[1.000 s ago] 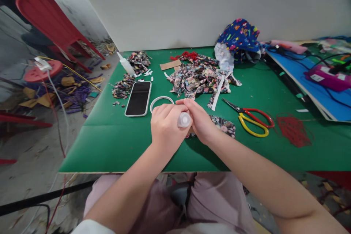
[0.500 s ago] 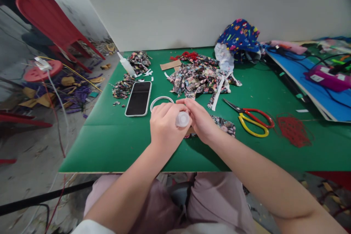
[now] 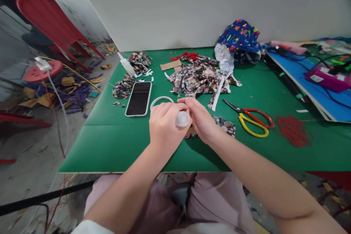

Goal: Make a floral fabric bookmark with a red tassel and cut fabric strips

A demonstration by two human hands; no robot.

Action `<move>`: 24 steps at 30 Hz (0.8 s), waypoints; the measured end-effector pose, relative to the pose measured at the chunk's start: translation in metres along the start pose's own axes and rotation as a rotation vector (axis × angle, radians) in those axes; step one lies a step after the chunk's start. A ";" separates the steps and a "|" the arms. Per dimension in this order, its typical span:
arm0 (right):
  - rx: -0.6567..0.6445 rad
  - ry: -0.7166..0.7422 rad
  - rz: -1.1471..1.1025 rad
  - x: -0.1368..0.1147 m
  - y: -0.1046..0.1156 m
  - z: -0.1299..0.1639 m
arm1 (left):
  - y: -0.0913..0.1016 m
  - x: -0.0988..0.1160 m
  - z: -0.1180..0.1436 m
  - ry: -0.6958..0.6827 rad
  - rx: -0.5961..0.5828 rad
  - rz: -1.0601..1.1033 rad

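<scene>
Over green table (image 3: pixel 115 142): left hand (image 3: pixel 164 128) grips bottle (image 3: pixel 182 119), right hand (image 3: pixel 201 120) touching.

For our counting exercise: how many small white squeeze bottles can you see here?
2: one small white squeeze bottle held in the left hand at the front; another lying at the green table's far-left corner. Others may be hidden under fabric.

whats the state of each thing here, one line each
left hand: closed around a small translucent bottle, base toward the camera
right hand: fingertips pinching at the bottle's far end
phone: screen dark, flat on the table
scissors: blades shut, lying flat
second bottle: lying on its side, capped
white ring: flat on table
floral fabric: crumpled heap
</scene>
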State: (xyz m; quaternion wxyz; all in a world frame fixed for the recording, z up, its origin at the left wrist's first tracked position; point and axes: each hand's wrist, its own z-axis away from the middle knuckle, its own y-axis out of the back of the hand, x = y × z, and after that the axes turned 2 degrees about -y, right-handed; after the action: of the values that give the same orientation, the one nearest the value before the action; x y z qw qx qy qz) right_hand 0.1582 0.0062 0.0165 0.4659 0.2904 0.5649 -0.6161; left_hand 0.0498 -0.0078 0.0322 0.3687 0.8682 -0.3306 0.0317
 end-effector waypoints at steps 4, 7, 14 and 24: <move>0.036 0.051 0.095 -0.002 0.000 0.001 | -0.001 0.001 0.001 0.004 -0.016 0.038; 0.052 0.131 0.167 -0.002 0.001 0.000 | -0.001 0.001 0.002 0.015 -0.027 0.064; 0.072 0.261 0.300 0.004 0.007 -0.002 | -0.002 0.000 0.000 0.029 -0.018 0.061; 0.044 0.145 0.172 0.001 0.002 -0.002 | -0.001 0.002 -0.002 0.093 -0.038 0.096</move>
State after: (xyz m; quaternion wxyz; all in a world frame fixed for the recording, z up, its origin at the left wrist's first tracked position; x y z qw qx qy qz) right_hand 0.1598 0.0079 0.0146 0.4685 0.3917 0.5564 -0.5635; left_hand 0.0523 -0.0073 0.0341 0.3983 0.8416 -0.3550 0.0835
